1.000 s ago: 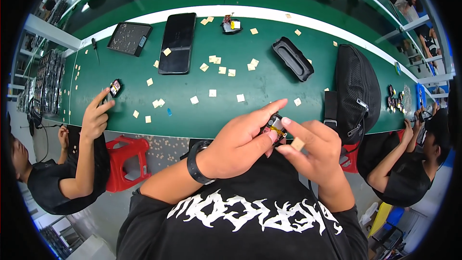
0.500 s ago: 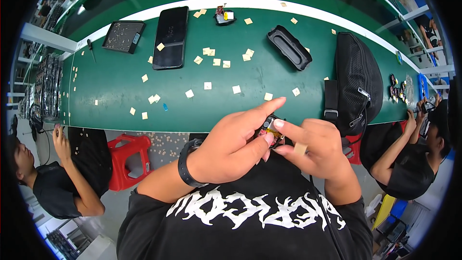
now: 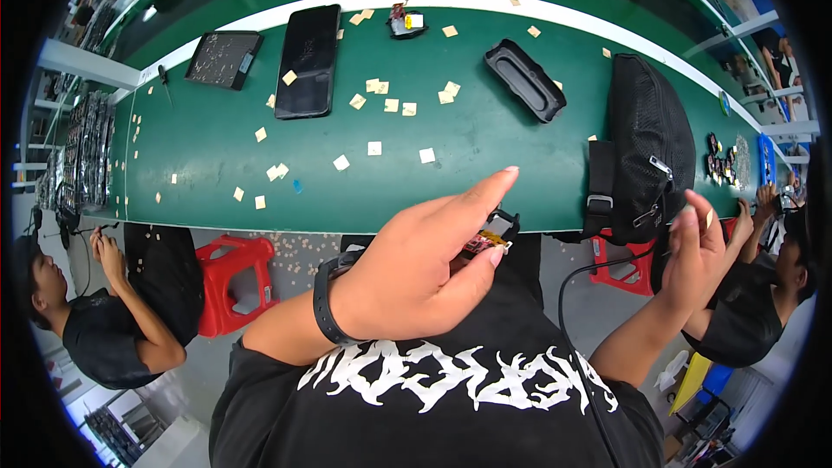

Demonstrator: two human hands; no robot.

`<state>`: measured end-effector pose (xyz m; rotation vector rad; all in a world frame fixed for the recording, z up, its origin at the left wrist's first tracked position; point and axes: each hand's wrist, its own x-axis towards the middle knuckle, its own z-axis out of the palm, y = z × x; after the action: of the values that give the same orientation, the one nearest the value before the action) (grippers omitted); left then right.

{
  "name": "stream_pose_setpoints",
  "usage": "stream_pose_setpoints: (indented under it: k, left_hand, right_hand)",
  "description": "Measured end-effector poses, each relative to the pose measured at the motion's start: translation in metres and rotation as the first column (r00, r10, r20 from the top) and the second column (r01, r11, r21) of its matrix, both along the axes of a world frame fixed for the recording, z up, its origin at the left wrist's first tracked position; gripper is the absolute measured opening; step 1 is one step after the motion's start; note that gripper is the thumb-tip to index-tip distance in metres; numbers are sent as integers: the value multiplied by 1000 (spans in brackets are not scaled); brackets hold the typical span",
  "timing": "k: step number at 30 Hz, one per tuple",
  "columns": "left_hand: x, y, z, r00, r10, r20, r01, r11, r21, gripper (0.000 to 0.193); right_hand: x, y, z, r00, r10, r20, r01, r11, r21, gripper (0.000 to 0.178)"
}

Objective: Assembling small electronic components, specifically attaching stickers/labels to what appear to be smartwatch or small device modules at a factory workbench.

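Note:
My left hand (image 3: 416, 269), with a black band at the wrist, is closed around a small electronic assembly (image 3: 496, 238) with a black casing and red and yellow parts. Its thumb presses the near side, and the palm hides much of the piece. My right hand (image 3: 693, 247) is apart from it, raised at the right beyond the table's near edge. The fingers there are curled, with a small beige square (image 3: 710, 219) against them. A similar assembly (image 3: 407, 24) lies at the table's far side.
Beige squares are scattered over the green table (image 3: 468, 130). On it lie a black phone (image 3: 307, 61), a black tray (image 3: 224, 59), an empty-looking black case (image 3: 524, 80) and a black bag (image 3: 646, 147). A cable (image 3: 568, 295) hangs near my right arm. People sit on both sides.
My right hand has left the assembly and moved right, taking the beige square along. My left hand stays around the assembly. Two squares near my hands no longer show on the table.

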<state>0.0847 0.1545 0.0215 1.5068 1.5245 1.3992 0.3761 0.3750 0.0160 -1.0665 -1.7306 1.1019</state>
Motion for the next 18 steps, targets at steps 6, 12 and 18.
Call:
stream_pose_setpoints:
  k: [6,12,18]
  left_hand:
    - [-6,-10,-19,991,58,122,-32,979,-203,57]
    - [-38,-51,-38,882,440,170,-358,859,-367,51]
    - [-113,-117,-77,663,711,-233,-748,631,-203,27]
  right_hand:
    - [81,109,-51,915,-355,193,328,932,158,22]
    - [132,189,-84,505,-650,568,345,755,557,45]
    - [116,217,-85,521,-631,575,102,715,692,43]
